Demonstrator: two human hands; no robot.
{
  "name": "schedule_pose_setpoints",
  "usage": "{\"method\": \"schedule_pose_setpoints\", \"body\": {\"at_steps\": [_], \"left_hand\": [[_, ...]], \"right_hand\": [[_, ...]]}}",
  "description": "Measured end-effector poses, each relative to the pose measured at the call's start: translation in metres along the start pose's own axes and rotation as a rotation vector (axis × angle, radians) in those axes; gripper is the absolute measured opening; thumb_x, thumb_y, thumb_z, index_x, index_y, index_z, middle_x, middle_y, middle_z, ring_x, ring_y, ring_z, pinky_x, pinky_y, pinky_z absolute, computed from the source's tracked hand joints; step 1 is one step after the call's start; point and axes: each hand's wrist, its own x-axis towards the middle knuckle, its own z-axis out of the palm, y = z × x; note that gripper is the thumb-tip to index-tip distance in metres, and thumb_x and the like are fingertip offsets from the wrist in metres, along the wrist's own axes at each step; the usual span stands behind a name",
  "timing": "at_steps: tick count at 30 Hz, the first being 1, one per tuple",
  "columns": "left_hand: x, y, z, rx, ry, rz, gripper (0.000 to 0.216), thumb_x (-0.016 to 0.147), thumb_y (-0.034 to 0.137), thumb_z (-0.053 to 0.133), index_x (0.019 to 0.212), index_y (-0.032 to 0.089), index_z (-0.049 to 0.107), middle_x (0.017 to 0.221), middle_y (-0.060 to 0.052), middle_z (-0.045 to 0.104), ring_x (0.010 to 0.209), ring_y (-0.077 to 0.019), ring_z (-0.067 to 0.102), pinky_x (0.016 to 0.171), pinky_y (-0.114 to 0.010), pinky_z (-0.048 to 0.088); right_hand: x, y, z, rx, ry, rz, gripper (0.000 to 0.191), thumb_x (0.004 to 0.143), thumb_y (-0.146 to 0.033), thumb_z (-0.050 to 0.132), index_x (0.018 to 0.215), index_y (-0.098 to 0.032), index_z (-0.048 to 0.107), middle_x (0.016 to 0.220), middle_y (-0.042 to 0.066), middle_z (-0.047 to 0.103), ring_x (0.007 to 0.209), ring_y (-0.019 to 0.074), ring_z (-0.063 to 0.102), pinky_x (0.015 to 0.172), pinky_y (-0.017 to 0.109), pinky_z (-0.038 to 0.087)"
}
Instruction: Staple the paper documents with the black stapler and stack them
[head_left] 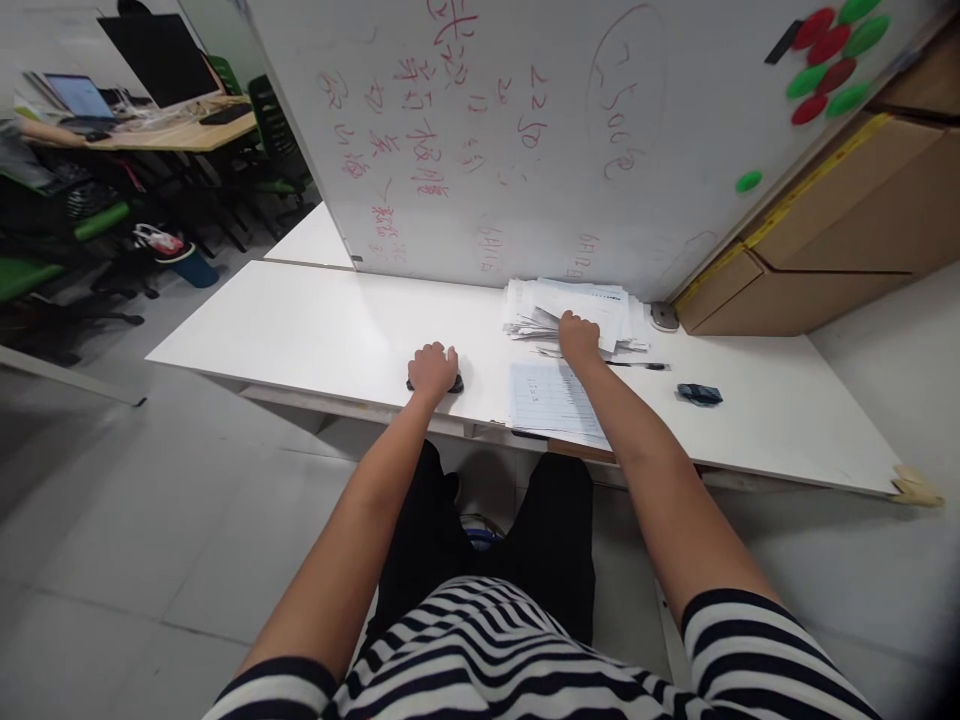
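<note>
My left hand is closed over a small black object lying on the white desk; most of it is hidden under the palm, so its kind cannot be made out. Over a messy stack of papers, my right hand has its fingers closed on sheets whose edges fan out to the left. Just in front of that hand lies a printed form sheet, reaching the desk's near edge. A pen rests right of my right wrist, and farther right sits a small dark packet-like object.
A whiteboard with red writing and round magnets stands behind the desk. Cardboard boxes are stacked at the right. On the left are another desk with a monitor, a blue bin and a person's arm.
</note>
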Motion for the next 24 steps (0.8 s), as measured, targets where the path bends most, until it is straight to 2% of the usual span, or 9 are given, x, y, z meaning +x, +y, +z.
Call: {"method": "schedule_pose_setpoints", "body": {"at_steps": [3, 10, 12, 14, 17, 20, 22, 24], "left_hand": [[0.001, -0.001, 0.001, -0.015, 0.006, 0.002, 0.044, 0.095, 0.044, 0.029, 0.113, 0.017, 0.058, 0.118, -0.014, 0.061, 0.108, -0.0303, 0.054, 0.085, -0.042, 0.041], [0.0, -0.003, 0.004, -0.04, 0.035, 0.0, 0.044, 0.094, 0.045, 0.03, 0.11, 0.016, 0.06, 0.113, -0.014, 0.063, 0.105, -0.0306, 0.055, 0.084, -0.042, 0.042], [0.0, -0.003, 0.005, -0.054, 0.04, -0.006, 0.043, 0.094, 0.044, 0.031, 0.109, 0.016, 0.06, 0.112, -0.015, 0.064, 0.106, -0.031, 0.055, 0.085, -0.043, 0.042], [0.001, -0.003, 0.005, -0.086, 0.038, -0.015, 0.043, 0.094, 0.044, 0.032, 0.108, 0.016, 0.061, 0.112, -0.015, 0.064, 0.106, -0.0313, 0.055, 0.089, -0.045, 0.04], [0.003, -0.005, -0.002, -0.173, 0.052, -0.025, 0.042, 0.093, 0.047, 0.036, 0.102, 0.018, 0.063, 0.108, -0.014, 0.067, 0.108, -0.0315, 0.055, 0.103, -0.054, 0.028], [-0.003, -0.003, -0.02, -0.347, 0.125, -0.041, 0.036, 0.092, 0.047, 0.039, 0.099, 0.022, 0.064, 0.113, -0.01, 0.066, 0.118, -0.0311, 0.05, 0.11, -0.06, 0.011], [-0.018, 0.005, -0.035, -0.502, 0.214, 0.016, 0.032, 0.092, 0.044, 0.042, 0.104, 0.023, 0.062, 0.123, -0.009, 0.062, 0.128, -0.0292, 0.042, 0.112, -0.057, 0.013], [-0.044, 0.02, -0.051, -0.676, 0.216, 0.203, 0.034, 0.091, 0.044, 0.047, 0.117, 0.024, 0.057, 0.132, -0.008, 0.055, 0.132, -0.0263, 0.038, 0.111, -0.049, 0.022]], "right_hand": [[0.0, -0.002, -0.004, 0.007, -0.018, -0.017, 0.036, 0.073, 0.003, 0.049, 0.108, 0.0, 0.059, 0.089, 0.02, 0.063, 0.085, 0.0264, 0.06, 0.071, 0.032, 0.035], [-0.001, 0.0, -0.015, 0.022, -0.001, 0.025, 0.028, 0.081, -0.002, 0.043, 0.105, -0.001, 0.059, 0.089, 0.019, 0.064, 0.082, 0.025, 0.06, 0.063, 0.029, 0.032], [-0.003, 0.0, -0.026, 0.077, 0.043, 0.088, 0.027, 0.086, -0.008, 0.04, 0.104, -0.003, 0.06, 0.087, 0.017, 0.065, 0.079, 0.0238, 0.059, 0.062, 0.028, 0.032], [-0.013, 0.0, -0.04, 0.203, 0.145, 0.169, 0.028, 0.089, -0.014, 0.039, 0.103, -0.008, 0.062, 0.087, 0.015, 0.066, 0.077, 0.0225, 0.059, 0.062, 0.028, 0.033], [-0.051, 0.002, -0.064, 0.452, 0.341, 0.274, 0.029, 0.089, -0.023, 0.041, 0.099, -0.011, 0.066, 0.085, 0.012, 0.069, 0.077, 0.0221, 0.06, 0.067, 0.029, 0.038], [-0.113, 0.005, -0.081, 0.779, 0.469, 0.39, 0.033, 0.087, -0.034, 0.046, 0.094, -0.012, 0.069, 0.08, 0.01, 0.07, 0.076, 0.0224, 0.062, 0.071, 0.031, 0.043], [-0.159, 0.006, -0.085, 1.034, 0.473, 0.47, 0.037, 0.083, -0.044, 0.053, 0.092, -0.012, 0.07, 0.084, 0.009, 0.072, 0.082, 0.0234, 0.064, 0.074, 0.032, 0.047], [-0.2, 0.005, -0.085, 1.238, 0.488, 0.532, 0.039, 0.078, -0.046, 0.061, 0.093, -0.011, 0.07, 0.092, 0.009, 0.073, 0.09, 0.0242, 0.065, 0.08, 0.033, 0.049]]}}
